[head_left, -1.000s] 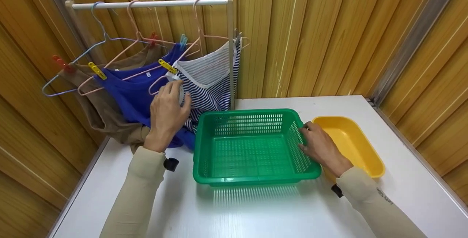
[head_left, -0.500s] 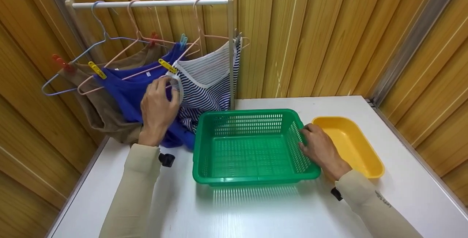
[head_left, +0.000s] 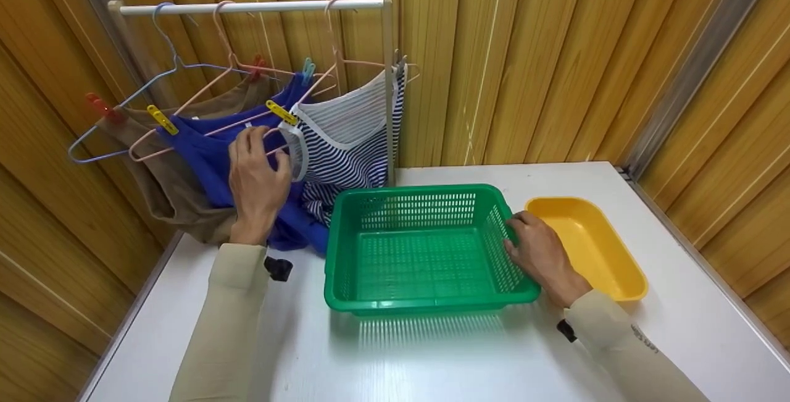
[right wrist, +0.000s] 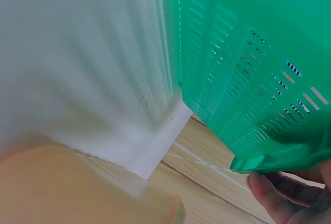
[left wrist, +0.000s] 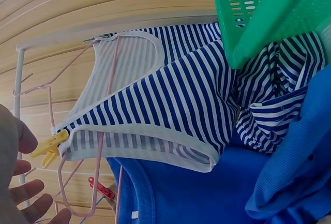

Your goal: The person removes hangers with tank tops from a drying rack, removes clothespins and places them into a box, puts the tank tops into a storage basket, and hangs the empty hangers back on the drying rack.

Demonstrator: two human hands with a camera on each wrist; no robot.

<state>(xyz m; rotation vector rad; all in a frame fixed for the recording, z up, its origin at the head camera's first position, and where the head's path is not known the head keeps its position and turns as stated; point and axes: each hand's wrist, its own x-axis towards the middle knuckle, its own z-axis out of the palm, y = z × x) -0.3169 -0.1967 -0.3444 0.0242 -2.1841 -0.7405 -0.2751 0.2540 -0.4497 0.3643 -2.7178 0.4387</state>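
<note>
My left hand (head_left: 256, 186) is raised in front of the hanging clothes, its fingers relaxed and holding nothing. In the left wrist view its fingers (left wrist: 32, 190) are apart from a yellow clothespin (left wrist: 50, 144) that clips the shoulder of a navy-and-white striped sleeveless top (left wrist: 181, 89) to a pink hanger. The top's lower part lies bunched behind the green basket (head_left: 432, 304). My right hand (head_left: 543, 257) grips the basket's right rim, with the thumb (right wrist: 269, 195) on the inner or outer edge; which, I cannot tell. The basket holds nothing.
A white-barred rack (head_left: 271, 7) also carries a blue garment (head_left: 207, 149) and a brown garment (head_left: 154, 180), pinned with coloured clothespins. A yellow tray (head_left: 608, 254) sits right of the basket on the white table (head_left: 395, 365). Wood-patterned walls stand behind and at both sides.
My left hand has moved left, away from the striped top and its clothespin, uncovering the top's white-edged armhole. The right hand and basket have stayed nearly still.
</note>
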